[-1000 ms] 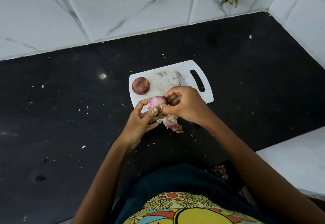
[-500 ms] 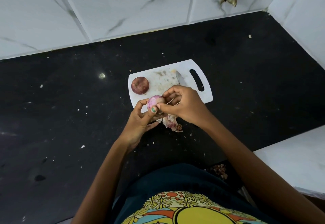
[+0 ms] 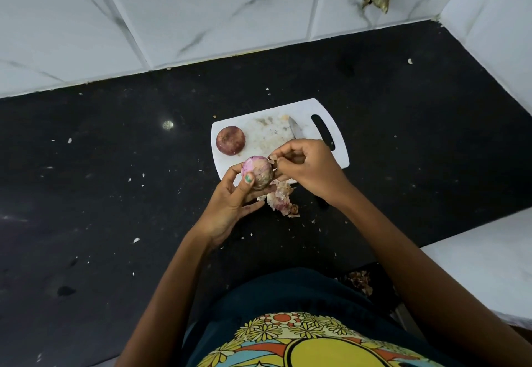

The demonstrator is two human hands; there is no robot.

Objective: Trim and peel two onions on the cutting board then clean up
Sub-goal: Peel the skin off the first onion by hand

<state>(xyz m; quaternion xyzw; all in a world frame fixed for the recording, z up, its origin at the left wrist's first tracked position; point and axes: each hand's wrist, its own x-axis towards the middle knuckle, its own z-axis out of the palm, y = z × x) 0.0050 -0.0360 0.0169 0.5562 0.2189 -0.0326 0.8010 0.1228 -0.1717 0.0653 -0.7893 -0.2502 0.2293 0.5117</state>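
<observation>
— Left hand [image 3: 230, 202]?
— Cupped under the partly peeled onion [image 3: 257, 171], grip curled round it from below and the left, thumb with a green-painted nail pressed on the front. Held just above the near edge of the cutting board [image 3: 276, 133].

— Right hand [image 3: 309, 169]?
— Just right of that onion, touching it. Fingers curled in a narrow grip, fingertips pinching a small flap of papery skin [image 3: 273, 160] at the onion's upper right side. Cannot tell whether the flap is torn free or still joined.

— Onion itself?
— Pink and white on the upper part, brownish and scruffy lower down where skin remains.

— Second onion [image 3: 230, 140]?
— Resting on the board's left end, dark red-brown, cut face up, untouched by either hand, close beside the held one but apart from it.

— Knife [image 3: 296, 130]?
— Lying on the board between the second onion and the handle slot, blade tip pointing away from the person. Lower blade hidden behind the right hand; a dark bit showing below the wrist, probably the handle end.

— Scraps?
— Heap of peelings [image 3: 280, 199] on the black surface [image 3: 115, 179] just off the board's near edge, right under the hands. Small pale flecks scattered widely over the surface.

— Board condition?
— White, smeared with brownish marks in the middle, set at a slight angle, handle slot toward the right.

— Surroundings?
— White marbled tiles [image 3: 201, 12] behind and on the right.
</observation>
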